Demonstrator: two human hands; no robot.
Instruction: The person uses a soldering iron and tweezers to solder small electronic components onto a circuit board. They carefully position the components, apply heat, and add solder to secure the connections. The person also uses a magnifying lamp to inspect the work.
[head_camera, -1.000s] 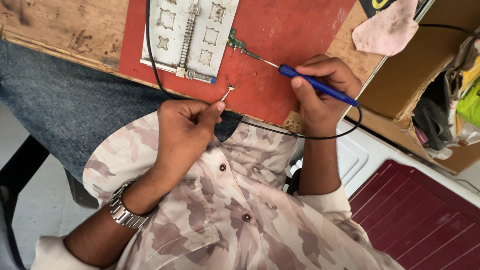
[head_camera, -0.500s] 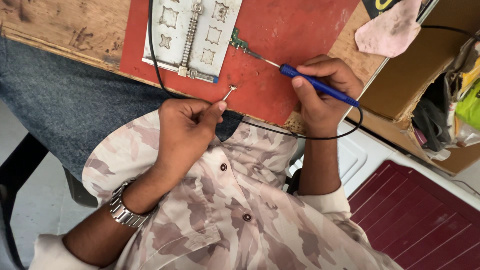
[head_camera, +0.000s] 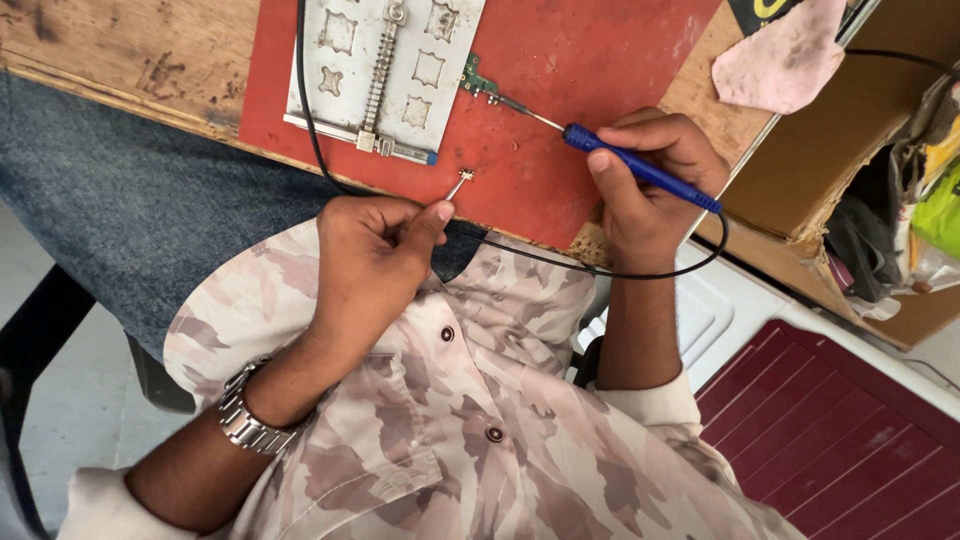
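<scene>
Right hand (head_camera: 655, 185): wrapped around the blue handle of a soldering iron (head_camera: 640, 170), thumb and fingers closed on it in a pen-style grip, and the thin metal tip is pointing up and to the left.
Iron tip: it lands right at the edge of a small green circuit board (head_camera: 478, 82); whether it truly touches is too fine to tell.
Circuit board: lying on the red mat (head_camera: 600, 60), just beside the right edge of the metal jig plate (head_camera: 385, 70).
Left hand (head_camera: 370, 265): curled in, thumb and forefinger pressed together on a thin pair of tweezers (head_camera: 452, 190), and the points carry a tiny metal part (head_camera: 464, 177).
Tiny part: it sits over the red mat near the mat's lower edge, below the jig plate and well apart from the circuit board.
Cable (head_camera: 310, 120): a black cord runs down across the jig plate, passes under the left hand, and loops round to the back of the iron's handle.
Tabletop (head_camera: 120, 50): worn wood, with the red mat laid on it.
Off to the right: a pink cloth (head_camera: 790, 60) rests on the tabletop near its corner.
Wrist: a metal watch (head_camera: 245, 425) rides on the left arm.
</scene>
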